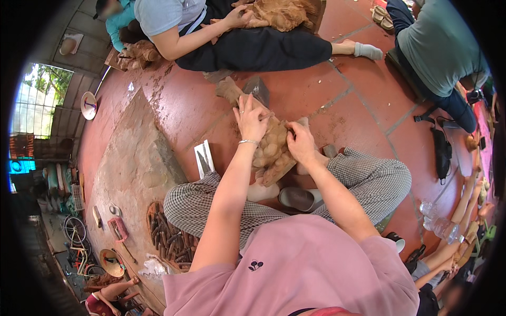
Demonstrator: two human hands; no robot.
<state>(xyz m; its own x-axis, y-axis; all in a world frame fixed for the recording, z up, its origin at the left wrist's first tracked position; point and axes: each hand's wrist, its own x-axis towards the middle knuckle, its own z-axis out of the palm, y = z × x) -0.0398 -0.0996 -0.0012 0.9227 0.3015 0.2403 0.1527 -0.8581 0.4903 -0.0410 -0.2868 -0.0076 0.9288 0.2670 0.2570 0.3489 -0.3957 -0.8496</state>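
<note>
- Carving (271, 150), brown and covered in rounded bumps, sits tilted in front of the person, between the bent legs in checked trousers (369, 174); what supports it is hidden.
- Left hand (252, 121), with a ring and a bracelet, lies over the carving's upper left part, its fingers reaching past the far edge; whether its grip is clamped on the piece, I cannot tell.
- Right hand (301, 142) touches the carving's upper right part with bent fingers; whether this grip is pressed together on anything, I cannot tell.
- Just beyond the carving, a dark grey block (257, 90) and a brown piece of wood (229, 90) rest on the red tiled floor (305, 79).
- Left of the carving, a white sheet (204, 158) lies near the checked knee, beside a broad grey-brown mat (139, 152).
- Farther left of the carving and nearer the person, many dark slender tools (166, 231) lie in a heap.
- Well beyond the carving, a co-worker in black trousers (258, 55) has both hands at a larger brown carving (282, 13).
- Well right of the carving are a black bag (443, 155) and clear bottles (445, 230).
</note>
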